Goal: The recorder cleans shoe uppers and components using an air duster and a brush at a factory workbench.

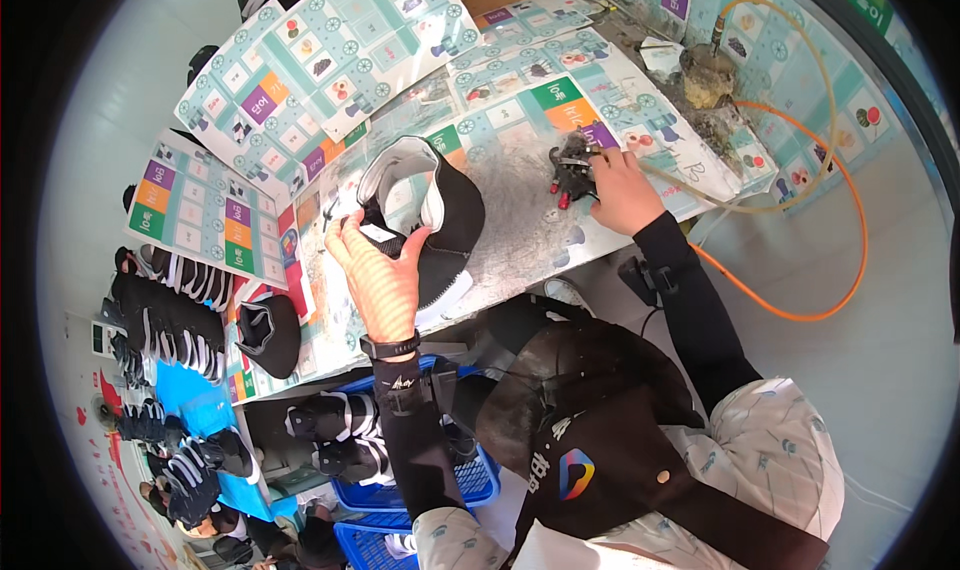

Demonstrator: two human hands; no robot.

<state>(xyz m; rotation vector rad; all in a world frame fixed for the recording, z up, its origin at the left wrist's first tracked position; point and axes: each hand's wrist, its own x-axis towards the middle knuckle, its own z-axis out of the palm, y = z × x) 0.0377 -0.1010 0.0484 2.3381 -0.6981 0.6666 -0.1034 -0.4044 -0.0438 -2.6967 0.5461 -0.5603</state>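
Note:
A black shoe upper (462, 210) with a pale lining stands on the papered worktable (520, 240), its opening facing up. My left hand (378, 275) grips its near left edge, thumb and fingers apart across the opening. Further right, my right hand (622, 192) is closed around a small black spray gun (573, 170) with red knobs, which sits low over the table. The palm and fingers hide part of the gun's body. A second black upper (268, 335) rests at the table's left end.
Printed boards (330, 60) stand slanted along the far left side. At the far right is a crusted pot (708, 75) with a yellowish hose; an orange hose (850, 270) loops past the table's right edge. Blue baskets (485, 480) with shoes sit below the table, left of me.

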